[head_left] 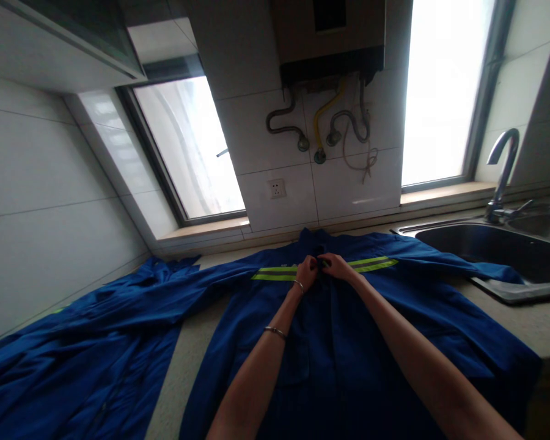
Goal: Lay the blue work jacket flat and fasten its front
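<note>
Pinching together at the front opening of a bright blue fabric jacket with yellow-green and grey reflective bands (316,366), the two bare hands are meeting just below its collar. The left hand (307,270) is curling its fingers closed on the cloth near the opening's edge (two slim bracelets (275,330) are circling that arm), and the right hand (333,266) is bending its fingertips onto the facing edge; exactly what lies between the tips is staying too dark to tell. The jacket is lying spread across a pale speckled countertop (192,348), its collar pointing toward the white tiled wall (275,146). On the right, one sleeve is stretching over the rim of a dark-basined metal sink (522,298), near a curved chrome faucet (499,183). On the left, a second, rumpled blue garment (114,342) is covering the countertop.
</note>
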The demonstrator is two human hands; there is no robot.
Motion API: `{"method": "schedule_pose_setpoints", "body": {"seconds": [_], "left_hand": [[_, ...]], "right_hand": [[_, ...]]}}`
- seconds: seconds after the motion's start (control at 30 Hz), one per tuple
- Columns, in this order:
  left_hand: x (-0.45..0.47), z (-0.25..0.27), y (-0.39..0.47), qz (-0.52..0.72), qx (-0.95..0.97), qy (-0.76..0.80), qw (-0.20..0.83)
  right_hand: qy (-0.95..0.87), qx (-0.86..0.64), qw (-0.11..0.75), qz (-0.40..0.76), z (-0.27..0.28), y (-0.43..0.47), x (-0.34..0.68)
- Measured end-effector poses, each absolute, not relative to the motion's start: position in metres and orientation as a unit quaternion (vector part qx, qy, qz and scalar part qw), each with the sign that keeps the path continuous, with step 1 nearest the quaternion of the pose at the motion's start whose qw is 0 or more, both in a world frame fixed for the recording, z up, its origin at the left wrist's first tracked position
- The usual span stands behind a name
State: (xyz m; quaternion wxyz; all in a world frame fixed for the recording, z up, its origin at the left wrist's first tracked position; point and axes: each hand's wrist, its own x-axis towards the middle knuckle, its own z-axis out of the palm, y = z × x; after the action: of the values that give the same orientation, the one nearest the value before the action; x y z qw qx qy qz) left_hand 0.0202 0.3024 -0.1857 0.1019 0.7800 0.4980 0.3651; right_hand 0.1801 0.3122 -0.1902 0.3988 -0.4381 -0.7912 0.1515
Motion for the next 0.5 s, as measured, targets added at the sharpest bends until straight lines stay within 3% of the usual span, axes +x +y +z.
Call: {"method": "schedule_pose_setpoints", "body": {"seconds": [0.17,0.5], "left_hand": [[0.02,-0.188,0.304,0.403,0.758,0.5,0.108],[0.02,-0.189,0.306,0.412,0.753,0.492,0.147]], "right_hand": [[-0.818,-0.441,0.36,0.087,-0.186,0.304,0.175],[-0.852,-0.391,0.34,0.07,-0.182,0.3,0.172]]}}
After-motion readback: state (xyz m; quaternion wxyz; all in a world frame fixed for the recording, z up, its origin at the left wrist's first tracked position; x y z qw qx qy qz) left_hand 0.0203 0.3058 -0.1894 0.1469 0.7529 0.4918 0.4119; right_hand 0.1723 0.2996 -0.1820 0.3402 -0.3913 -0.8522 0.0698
